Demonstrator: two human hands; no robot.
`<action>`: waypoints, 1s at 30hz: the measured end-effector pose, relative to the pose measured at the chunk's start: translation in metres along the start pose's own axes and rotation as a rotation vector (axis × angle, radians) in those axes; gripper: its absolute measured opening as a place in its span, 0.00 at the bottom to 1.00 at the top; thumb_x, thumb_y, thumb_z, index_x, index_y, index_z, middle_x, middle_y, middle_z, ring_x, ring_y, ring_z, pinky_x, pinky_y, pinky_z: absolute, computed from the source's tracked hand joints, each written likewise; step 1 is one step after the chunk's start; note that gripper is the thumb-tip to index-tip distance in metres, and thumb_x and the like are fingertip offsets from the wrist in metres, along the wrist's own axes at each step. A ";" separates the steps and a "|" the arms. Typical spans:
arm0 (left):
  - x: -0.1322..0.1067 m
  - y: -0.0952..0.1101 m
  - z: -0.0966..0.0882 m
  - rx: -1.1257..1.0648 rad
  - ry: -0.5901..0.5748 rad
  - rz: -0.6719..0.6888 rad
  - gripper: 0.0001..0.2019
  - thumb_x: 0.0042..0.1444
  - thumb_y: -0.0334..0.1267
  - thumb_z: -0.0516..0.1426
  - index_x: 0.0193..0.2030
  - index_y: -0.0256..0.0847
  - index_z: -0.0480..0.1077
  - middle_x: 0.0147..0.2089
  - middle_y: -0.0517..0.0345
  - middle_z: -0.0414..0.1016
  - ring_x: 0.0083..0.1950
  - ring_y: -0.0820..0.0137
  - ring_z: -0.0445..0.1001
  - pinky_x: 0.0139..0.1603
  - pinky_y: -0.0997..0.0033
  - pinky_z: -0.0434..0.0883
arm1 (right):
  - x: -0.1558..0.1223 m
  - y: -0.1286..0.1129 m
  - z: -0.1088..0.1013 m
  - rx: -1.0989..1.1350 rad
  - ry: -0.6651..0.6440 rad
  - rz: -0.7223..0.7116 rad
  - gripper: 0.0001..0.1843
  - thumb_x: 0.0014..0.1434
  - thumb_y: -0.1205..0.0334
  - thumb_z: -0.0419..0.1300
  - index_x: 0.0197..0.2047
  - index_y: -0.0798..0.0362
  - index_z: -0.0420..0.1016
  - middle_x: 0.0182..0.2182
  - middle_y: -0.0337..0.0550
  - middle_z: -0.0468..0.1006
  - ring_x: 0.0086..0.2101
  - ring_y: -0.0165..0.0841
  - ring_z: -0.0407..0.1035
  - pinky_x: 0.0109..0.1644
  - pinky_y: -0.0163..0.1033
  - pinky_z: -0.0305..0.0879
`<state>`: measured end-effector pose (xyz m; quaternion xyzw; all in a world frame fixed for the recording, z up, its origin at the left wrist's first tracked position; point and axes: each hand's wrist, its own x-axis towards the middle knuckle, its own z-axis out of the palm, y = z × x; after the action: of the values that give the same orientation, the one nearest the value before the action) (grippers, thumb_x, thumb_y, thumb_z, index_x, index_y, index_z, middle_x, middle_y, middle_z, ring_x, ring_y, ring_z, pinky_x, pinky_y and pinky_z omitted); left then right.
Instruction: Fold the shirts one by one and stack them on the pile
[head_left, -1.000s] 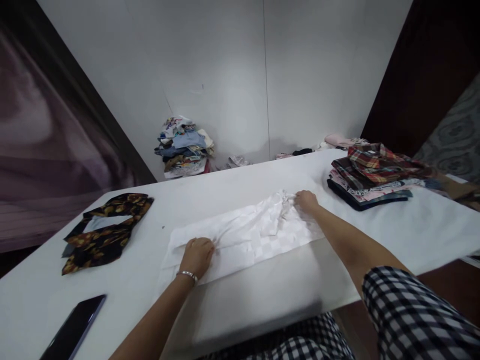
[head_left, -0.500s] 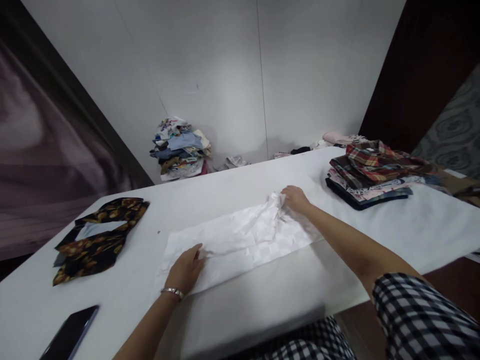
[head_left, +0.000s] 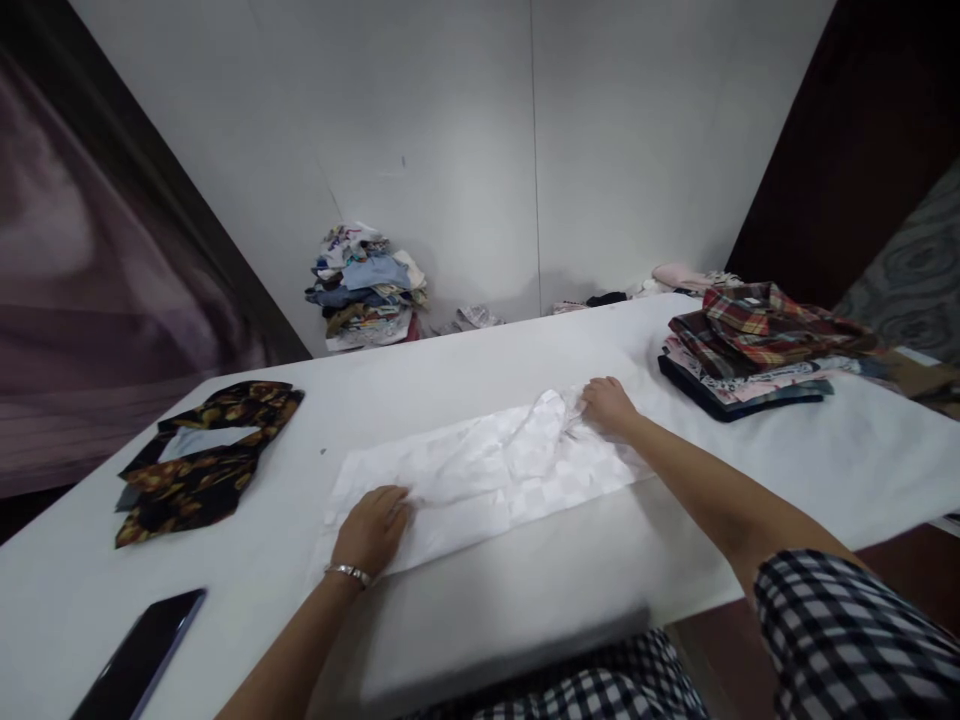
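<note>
A white garment (head_left: 487, 470) with a faint checked weave lies stretched across the middle of the white table (head_left: 825, 450). My left hand (head_left: 371, 527) rests on its left end, fingers curled and pressed onto the cloth. My right hand (head_left: 607, 405) is at the far right part, its fingers closed in a pinch on a raised fold of the garment. A silver bracelet sits on my left wrist.
A dark floral garment (head_left: 206, 460) lies at the table's left, a dark phone (head_left: 139, 655) near the front left corner. A stack of folded clothes (head_left: 750, 350) topped by red plaid sits at the right. A pile of clothes (head_left: 367, 290) lies against the far wall.
My left hand went from a fist to flatter fingers and slid slightly left along the cloth. The raised fold by my right hand has dropped lower.
</note>
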<state>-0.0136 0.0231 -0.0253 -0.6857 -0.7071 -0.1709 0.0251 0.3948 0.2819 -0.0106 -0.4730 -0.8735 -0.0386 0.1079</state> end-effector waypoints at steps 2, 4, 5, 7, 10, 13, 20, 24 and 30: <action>0.002 0.001 -0.001 0.007 0.023 -0.004 0.17 0.59 0.44 0.50 0.48 0.39 0.73 0.51 0.48 0.75 0.53 0.60 0.71 0.57 0.57 0.68 | 0.004 -0.013 -0.001 0.044 0.060 -0.047 0.18 0.59 0.67 0.50 0.49 0.54 0.76 0.55 0.50 0.72 0.59 0.43 0.57 0.62 0.49 0.47; 0.006 0.005 -0.001 0.026 0.036 -0.021 0.19 0.61 0.44 0.48 0.51 0.39 0.72 0.56 0.47 0.72 0.58 0.60 0.68 0.60 0.58 0.65 | 0.006 -0.032 -0.001 0.116 0.083 -0.129 0.23 0.63 0.60 0.47 0.59 0.55 0.69 0.62 0.50 0.63 0.63 0.42 0.52 0.64 0.48 0.48; 0.008 0.008 -0.001 0.047 0.028 -0.041 0.20 0.61 0.44 0.47 0.53 0.38 0.71 0.59 0.47 0.69 0.61 0.60 0.66 0.62 0.58 0.63 | 0.005 -0.043 0.001 0.148 0.059 -0.166 0.26 0.65 0.55 0.46 0.62 0.55 0.64 0.65 0.51 0.58 0.64 0.42 0.49 0.64 0.48 0.48; 0.011 0.013 0.002 0.113 -0.028 -0.117 0.22 0.61 0.45 0.47 0.57 0.37 0.68 0.65 0.45 0.62 0.66 0.58 0.59 0.66 0.56 0.57 | -0.002 -0.063 0.008 0.178 -0.056 -0.193 0.32 0.64 0.47 0.46 0.66 0.55 0.57 0.67 0.52 0.52 0.65 0.45 0.45 0.64 0.50 0.48; 0.013 0.016 0.008 0.188 -0.180 -0.300 0.28 0.61 0.50 0.49 0.63 0.37 0.62 0.70 0.45 0.53 0.70 0.55 0.50 0.68 0.51 0.51 | -0.019 -0.077 0.025 0.129 -0.232 -0.131 0.35 0.62 0.42 0.46 0.66 0.54 0.57 0.67 0.53 0.51 0.65 0.49 0.44 0.65 0.56 0.45; 0.013 0.016 0.011 0.174 -0.260 -0.393 0.30 0.61 0.54 0.47 0.66 0.39 0.58 0.71 0.47 0.50 0.72 0.56 0.46 0.68 0.52 0.48 | -0.027 -0.076 0.036 0.090 -0.256 -0.076 0.34 0.62 0.42 0.44 0.65 0.52 0.59 0.67 0.51 0.51 0.66 0.48 0.42 0.65 0.57 0.43; 0.011 0.002 0.003 -0.023 -0.217 -0.401 0.26 0.63 0.50 0.47 0.64 0.41 0.61 0.70 0.50 0.53 0.71 0.62 0.49 0.69 0.58 0.48 | -0.028 -0.093 0.026 0.084 -0.198 -0.087 0.40 0.61 0.36 0.40 0.68 0.50 0.54 0.68 0.48 0.50 0.67 0.48 0.39 0.66 0.59 0.40; 0.001 -0.017 -0.009 -0.011 -0.005 -0.557 0.25 0.61 0.47 0.50 0.61 0.38 0.64 0.68 0.48 0.58 0.69 0.61 0.53 0.68 0.63 0.51 | -0.041 -0.102 0.033 0.087 -0.238 -0.152 0.38 0.62 0.38 0.40 0.67 0.51 0.55 0.67 0.48 0.50 0.66 0.46 0.42 0.66 0.56 0.42; -0.006 -0.032 -0.029 0.083 -0.046 -0.899 0.27 0.59 0.51 0.49 0.59 0.34 0.65 0.61 0.38 0.67 0.63 0.53 0.64 0.58 0.56 0.63 | -0.040 -0.119 0.024 0.055 -0.213 -0.123 0.38 0.62 0.38 0.41 0.68 0.52 0.53 0.68 0.50 0.50 0.67 0.45 0.40 0.66 0.59 0.40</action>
<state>-0.0502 0.0092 -0.0065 -0.3123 -0.9414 -0.1211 -0.0402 0.3134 0.1880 -0.0388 -0.4168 -0.9082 0.0293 0.0248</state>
